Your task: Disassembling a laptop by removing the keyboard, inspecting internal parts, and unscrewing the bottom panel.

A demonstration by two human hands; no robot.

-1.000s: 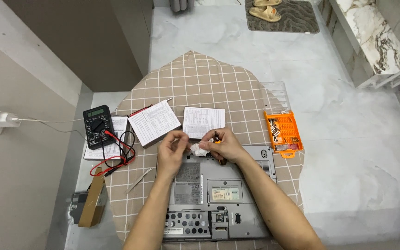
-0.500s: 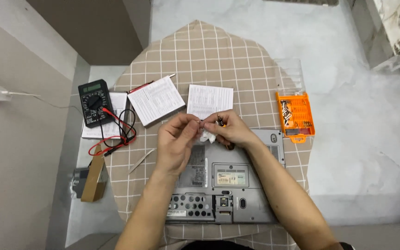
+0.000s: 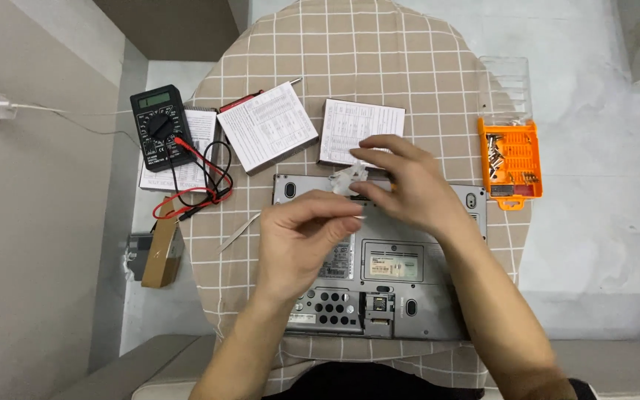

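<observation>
A grey laptop (image 3: 390, 300) lies bottom side up on a checked cloth in front of me. My right hand (image 3: 409, 189) hovers over its far edge, fingers pinching a small crumpled white piece (image 3: 350, 178). A bit of orange shows under those fingers; I cannot tell what it is. My left hand (image 3: 305, 237) is over the laptop's left part, a little apart from the white piece. Its thumb and fingertips are pressed together, and nothing can be seen between them.
A black multimeter (image 3: 158, 126) with red and black leads lies at the left. Two printed sheets (image 3: 268, 126) (image 3: 361, 130) lie beyond the laptop. An orange bit set (image 3: 511, 159) with a clear lid (image 3: 505, 85) is at the right. Also at the left are a thin pale tool (image 3: 238, 231) and a cardboard box (image 3: 161, 248).
Both hands were together on the white piece. My left hand has since drawn back toward me, and only my right hand holds the piece. My view has moved closer.
</observation>
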